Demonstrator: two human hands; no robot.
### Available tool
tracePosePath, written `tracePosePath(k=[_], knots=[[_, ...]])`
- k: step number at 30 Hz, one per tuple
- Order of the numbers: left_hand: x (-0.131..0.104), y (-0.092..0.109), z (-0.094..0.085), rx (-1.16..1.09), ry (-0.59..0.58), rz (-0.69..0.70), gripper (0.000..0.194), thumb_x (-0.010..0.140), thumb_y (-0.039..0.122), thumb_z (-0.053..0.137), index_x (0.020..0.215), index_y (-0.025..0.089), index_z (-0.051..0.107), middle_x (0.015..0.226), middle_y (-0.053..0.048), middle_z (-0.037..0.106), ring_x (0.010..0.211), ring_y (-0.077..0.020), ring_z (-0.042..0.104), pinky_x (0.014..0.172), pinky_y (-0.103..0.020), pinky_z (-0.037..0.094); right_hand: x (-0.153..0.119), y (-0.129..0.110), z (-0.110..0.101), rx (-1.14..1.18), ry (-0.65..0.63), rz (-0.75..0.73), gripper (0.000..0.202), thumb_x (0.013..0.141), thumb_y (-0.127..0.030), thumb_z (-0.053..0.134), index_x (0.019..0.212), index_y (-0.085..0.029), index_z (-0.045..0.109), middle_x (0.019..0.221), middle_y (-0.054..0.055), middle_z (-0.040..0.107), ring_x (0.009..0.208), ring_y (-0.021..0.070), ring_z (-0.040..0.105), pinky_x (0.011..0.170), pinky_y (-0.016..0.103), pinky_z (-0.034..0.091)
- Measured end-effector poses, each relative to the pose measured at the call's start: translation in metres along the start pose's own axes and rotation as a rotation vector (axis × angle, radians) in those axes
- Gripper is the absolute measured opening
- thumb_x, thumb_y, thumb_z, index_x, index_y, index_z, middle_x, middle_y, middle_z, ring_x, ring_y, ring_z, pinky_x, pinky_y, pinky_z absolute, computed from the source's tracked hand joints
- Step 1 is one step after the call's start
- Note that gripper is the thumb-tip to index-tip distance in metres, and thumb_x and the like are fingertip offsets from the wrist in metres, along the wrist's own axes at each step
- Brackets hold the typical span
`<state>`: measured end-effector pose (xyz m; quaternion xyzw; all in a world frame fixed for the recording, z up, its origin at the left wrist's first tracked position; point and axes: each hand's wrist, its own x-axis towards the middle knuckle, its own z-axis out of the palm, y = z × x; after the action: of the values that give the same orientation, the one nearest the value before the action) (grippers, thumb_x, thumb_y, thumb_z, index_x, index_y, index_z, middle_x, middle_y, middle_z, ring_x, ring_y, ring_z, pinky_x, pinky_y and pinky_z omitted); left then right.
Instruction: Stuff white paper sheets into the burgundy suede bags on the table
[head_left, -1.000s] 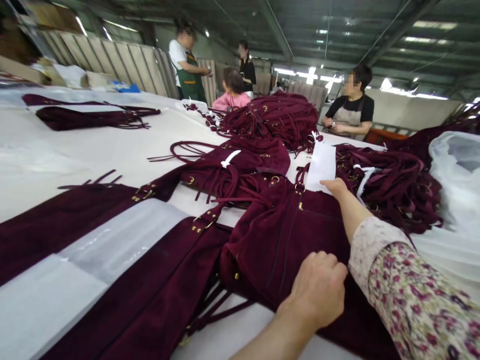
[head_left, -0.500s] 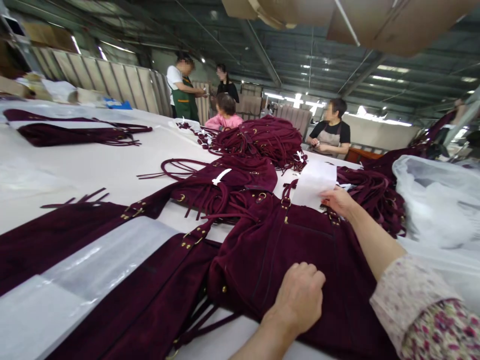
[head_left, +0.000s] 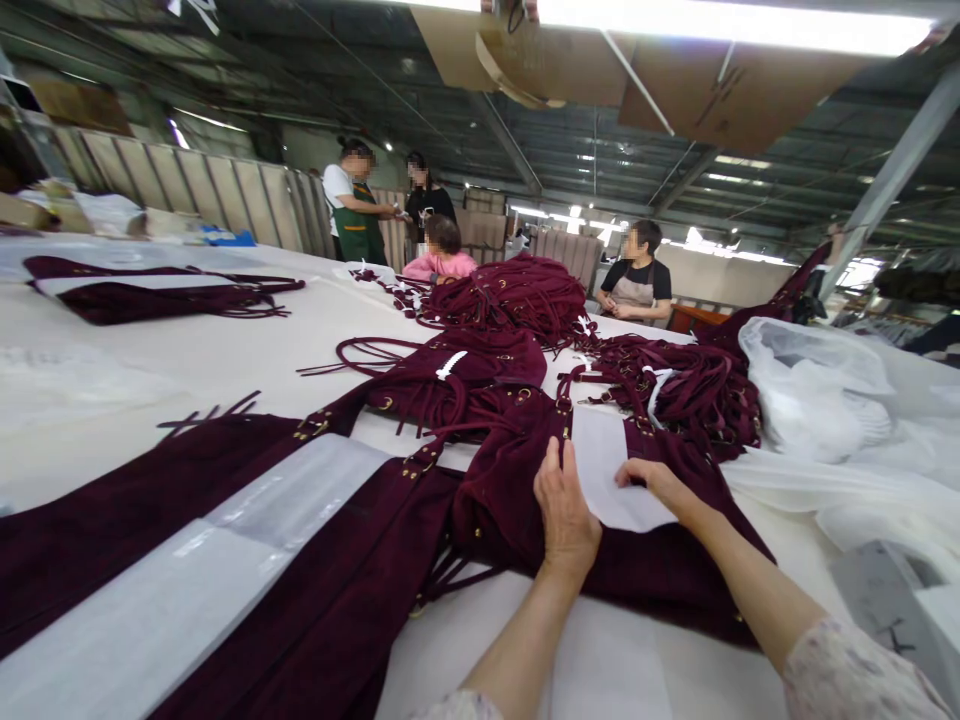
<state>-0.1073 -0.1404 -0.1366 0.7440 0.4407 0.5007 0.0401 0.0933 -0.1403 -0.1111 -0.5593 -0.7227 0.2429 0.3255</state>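
A dark burgundy suede bag point(head_left: 510, 480) with brass fittings lies on the table before me. On its upper side rests a white sheet point(head_left: 604, 475), which looks like thin paper. My right hand point(head_left: 660, 490) has its bent fingers on the sheet's right part, thumb and forefinger close together. Beside the sheet's left edge, my left hand point(head_left: 566, 520) lies on the bag with its fingers stretched out. The bag's handle straps point(head_left: 566, 390) reach away from me beyond the sheet.
More burgundy bags point(head_left: 315, 590), with white wrapping across them, lie at left. A heap of burgundy bags point(head_left: 517, 295) and a pile of straps point(head_left: 675, 390) stand further back. Clear plastic bags point(head_left: 817, 390) are on the right. Several people are across the table, including a person in an apron point(head_left: 637, 280).
My right hand has brought the white sheet down from the bag's far edge onto its surface. My left hand has moved up and left, its curled fingers now straightened. The view has shifted.
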Motion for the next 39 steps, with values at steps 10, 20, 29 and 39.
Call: tracePosePath(k=[10,20,29,39], knots=[[-0.004,-0.001,-0.011,0.04,-0.465,0.07,0.017,0.085,0.008,0.046,0.087,0.018,0.059,0.089,-0.005,0.064,0.088,-0.0189,0.057,0.079,-0.031,0.041,-0.059,-0.03,0.021,-0.213,-0.039,-0.147,0.037,0.065,-0.003,0.048,0.091,-0.021,0.067,0.104,0.005,0.068,0.101,0.0222,0.061,0.093,0.037,0.047],[-0.004,-0.002,-0.041,0.163,-0.699,0.196,0.021,0.082,0.011,0.048,0.088,0.018,0.066,0.09,-0.008,0.069,0.089,-0.0218,0.063,0.08,-0.033,0.046,-0.106,-0.022,0.043,-0.385,0.035,-0.267,0.044,0.086,-0.009,0.042,0.122,-0.025,0.062,0.125,0.004,0.062,0.118,0.0214,0.057,0.108,0.048,0.039],[0.017,-0.017,-0.065,0.167,-0.863,0.298,0.024,0.084,0.032,0.052,0.098,0.022,0.069,0.098,-0.005,0.07,0.092,-0.0207,0.064,0.087,-0.031,0.047,-0.118,-0.034,0.052,-0.505,0.021,-0.349,0.049,0.092,-0.014,0.041,0.14,-0.024,0.044,0.137,0.007,0.052,0.128,0.0233,0.047,0.109,0.05,0.038],[-0.043,0.012,-0.067,0.319,-0.755,0.463,0.079,0.083,0.061,0.053,0.14,0.009,0.039,0.145,-0.024,0.036,0.138,-0.0352,0.028,0.113,-0.056,0.014,-0.133,-0.043,0.063,-0.583,-0.013,-0.357,0.06,0.088,-0.02,0.049,0.146,-0.02,0.034,0.145,0.011,0.042,0.133,0.0264,0.041,0.11,0.051,0.035]])
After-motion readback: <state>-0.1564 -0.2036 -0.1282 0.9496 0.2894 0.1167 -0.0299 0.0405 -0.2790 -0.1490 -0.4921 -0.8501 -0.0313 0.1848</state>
